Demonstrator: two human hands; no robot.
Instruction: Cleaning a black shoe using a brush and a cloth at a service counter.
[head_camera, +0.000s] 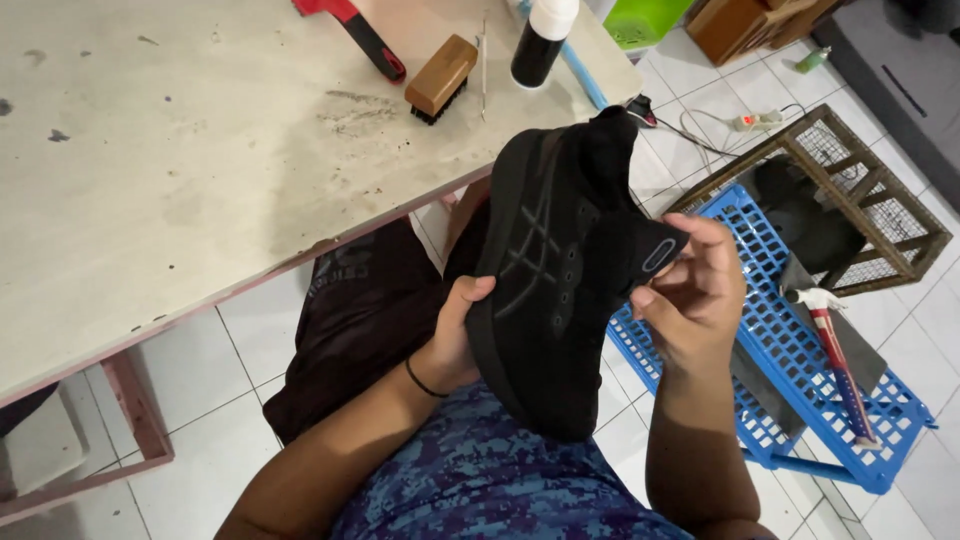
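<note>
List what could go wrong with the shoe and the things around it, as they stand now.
1. The black shoe is held in the air above the tiled floor; the left hand cups only its sole edge and the right hand pinches its tongue, so it might slip and drop.
2. The bottle stands upright near the table's edge; an upward swing of the shoe might tip it.

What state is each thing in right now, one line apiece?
Black shoe: held off the table, on its side, unlaced.
Shoe tongue: pulled out by right hand.
Left hand: gripping the sole.
Brush: lying bristles down on table.
Bottle: upright, capped.
Hammer: lying on blue crate.
</note>
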